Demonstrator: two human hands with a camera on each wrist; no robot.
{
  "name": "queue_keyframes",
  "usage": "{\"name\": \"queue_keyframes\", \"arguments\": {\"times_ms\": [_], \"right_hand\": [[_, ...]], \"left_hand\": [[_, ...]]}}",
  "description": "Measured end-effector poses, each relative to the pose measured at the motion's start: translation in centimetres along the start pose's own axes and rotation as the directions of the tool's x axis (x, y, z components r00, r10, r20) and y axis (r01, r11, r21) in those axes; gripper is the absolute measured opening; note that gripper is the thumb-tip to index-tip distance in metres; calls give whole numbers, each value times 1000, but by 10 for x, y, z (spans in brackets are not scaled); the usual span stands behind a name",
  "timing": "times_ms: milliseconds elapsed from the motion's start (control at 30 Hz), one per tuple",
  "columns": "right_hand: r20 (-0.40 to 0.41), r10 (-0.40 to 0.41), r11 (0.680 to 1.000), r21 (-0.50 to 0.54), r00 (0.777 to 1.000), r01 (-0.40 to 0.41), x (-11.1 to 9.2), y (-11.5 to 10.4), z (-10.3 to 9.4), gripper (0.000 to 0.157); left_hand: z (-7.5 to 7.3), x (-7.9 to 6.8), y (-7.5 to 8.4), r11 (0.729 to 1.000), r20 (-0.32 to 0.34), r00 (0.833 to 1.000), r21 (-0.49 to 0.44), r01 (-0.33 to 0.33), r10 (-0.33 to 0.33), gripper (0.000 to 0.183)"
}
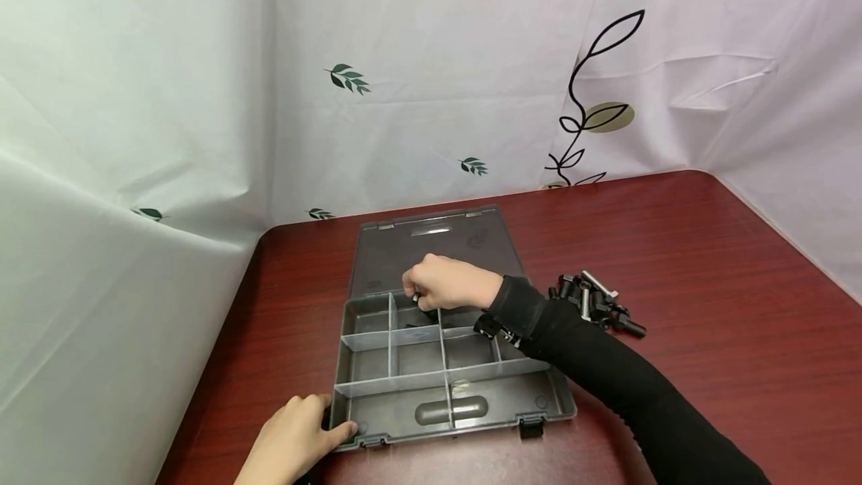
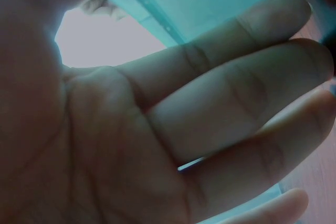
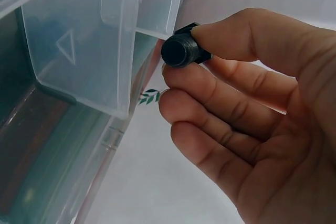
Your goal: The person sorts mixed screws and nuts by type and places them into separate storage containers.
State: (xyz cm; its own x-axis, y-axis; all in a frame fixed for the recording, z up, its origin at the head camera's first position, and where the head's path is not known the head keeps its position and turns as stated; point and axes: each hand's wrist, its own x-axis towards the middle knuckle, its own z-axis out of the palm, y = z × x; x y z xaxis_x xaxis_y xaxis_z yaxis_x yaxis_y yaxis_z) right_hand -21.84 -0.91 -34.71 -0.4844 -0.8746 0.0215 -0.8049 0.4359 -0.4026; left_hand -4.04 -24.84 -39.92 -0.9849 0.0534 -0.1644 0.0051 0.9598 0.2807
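A grey plastic organizer box (image 1: 377, 406) with clear dividers lies open on the table. At its near left corner is my left hand (image 1: 296, 432), thumb over the rim and fingers along the outer side. The left wrist view shows those fingers (image 2: 210, 114) long and nearly straight. My right hand (image 1: 441, 283) is over the back row of compartments, second from the left. It pinches a black bolt (image 3: 181, 50) between thumb and index finger, threaded end outward. Its other fingers curl loosely below. A small dark piece shows in the compartment under this hand.
Right of the box, a pile of black and silver bolts (image 1: 595, 304) lies on the dark red table (image 1: 707, 283), partly behind the right sleeve (image 1: 606, 365). The box's lid (image 1: 438, 238) lies folded back. Patterned white cloth (image 1: 431, 96) hangs behind the table.
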Motion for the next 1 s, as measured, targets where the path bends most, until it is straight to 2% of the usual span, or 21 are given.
{"name": "queue_keyframes", "arguments": {"times_ms": [467, 567, 733, 1000], "right_hand": [[-14, -22, 1000, -2, 1000, 22, 3, -1, 4, 16], [-21, -7, 1000, -14, 1000, 7, 1, -2, 2, 24], [-34, 31, 999, -39, 999, -33, -2, -2, 1, 47], [-34, 38, 999, -19, 999, -39, -6, 0, 0, 51]], "left_hand": [[1, 0, 0, 1000, 0, 1000, -4, 1, -1, 31], [1, 0, 0, 1000, -4, 1000, -6, -3, 3, 31], [0, 0, 1, 1000, 7, 1000, -10, 2, -1, 31], [0, -1, 0, 1000, 4, 1000, -8, 3, -3, 32]]}}
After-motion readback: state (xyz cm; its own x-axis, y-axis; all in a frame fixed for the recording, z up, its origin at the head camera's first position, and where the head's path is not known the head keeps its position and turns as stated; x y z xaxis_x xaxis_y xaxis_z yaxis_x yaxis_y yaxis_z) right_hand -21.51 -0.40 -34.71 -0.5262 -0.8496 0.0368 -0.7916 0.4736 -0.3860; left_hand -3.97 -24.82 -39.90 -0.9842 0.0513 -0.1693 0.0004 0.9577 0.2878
